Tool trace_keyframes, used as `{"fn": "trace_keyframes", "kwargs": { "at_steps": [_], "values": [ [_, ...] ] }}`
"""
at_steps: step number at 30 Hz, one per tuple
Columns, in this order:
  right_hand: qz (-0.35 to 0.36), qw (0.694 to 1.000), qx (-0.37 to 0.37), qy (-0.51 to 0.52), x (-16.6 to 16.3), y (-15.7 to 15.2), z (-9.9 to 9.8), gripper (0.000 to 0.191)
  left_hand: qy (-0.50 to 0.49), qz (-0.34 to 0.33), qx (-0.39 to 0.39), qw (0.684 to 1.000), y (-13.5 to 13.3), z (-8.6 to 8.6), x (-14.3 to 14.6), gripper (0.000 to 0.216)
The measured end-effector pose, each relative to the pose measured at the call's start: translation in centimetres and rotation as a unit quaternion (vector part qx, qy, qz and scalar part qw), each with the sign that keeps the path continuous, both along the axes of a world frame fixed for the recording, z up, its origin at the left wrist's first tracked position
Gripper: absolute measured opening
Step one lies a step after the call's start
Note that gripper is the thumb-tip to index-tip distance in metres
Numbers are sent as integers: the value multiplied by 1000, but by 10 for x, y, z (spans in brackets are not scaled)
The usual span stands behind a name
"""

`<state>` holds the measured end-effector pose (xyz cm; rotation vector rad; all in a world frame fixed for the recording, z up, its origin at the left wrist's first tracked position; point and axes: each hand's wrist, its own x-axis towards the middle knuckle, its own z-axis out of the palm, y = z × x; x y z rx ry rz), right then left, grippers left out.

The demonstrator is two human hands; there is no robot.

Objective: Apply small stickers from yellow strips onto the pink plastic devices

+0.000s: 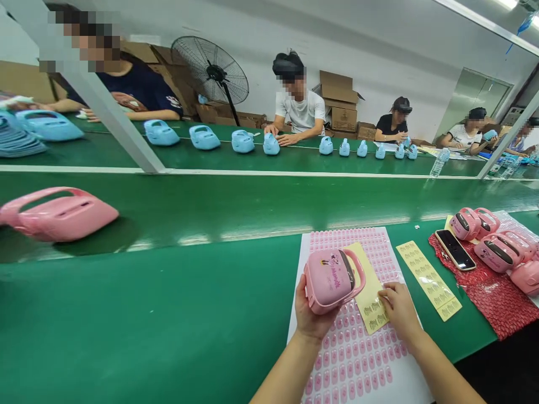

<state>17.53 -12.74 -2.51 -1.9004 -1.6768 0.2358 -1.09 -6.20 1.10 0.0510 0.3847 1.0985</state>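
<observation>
My left hand [309, 315] grips a pink toy case with a handle [332, 279], holding it tilted just above a white sheet of pink stickers [357, 359]. My right hand [398, 306] rests on a yellow label strip [370, 292] that lies on the sheet, with its fingertips pinched at the strip's edge beside the case. What the fingertips hold is too small to make out.
A second yellow label strip [428, 279], a phone [455, 249] and several pink cases [497, 247] on red bubble wrap [497, 297] lie to the right. Another pink case [59, 213] sits on the green belt at left. Workers sit opposite behind blue cases [202, 137].
</observation>
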Motion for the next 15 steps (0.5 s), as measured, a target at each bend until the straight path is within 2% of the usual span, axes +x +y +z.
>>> {"fn": "trace_keyframes", "kwargs": {
  "at_steps": [7,11,15],
  "values": [
    [109,988,-29,101,-31,-1,0,23,25,14,-28,999,1,2,5,37],
    [100,993,-10,66,-35,-3,-9,30,28,19,-33,999,3,-1,10,38],
    [107,994,31,9,-33,-5,-14,26,27,17,-6,999,5,-4,14,43]
  ]
}}
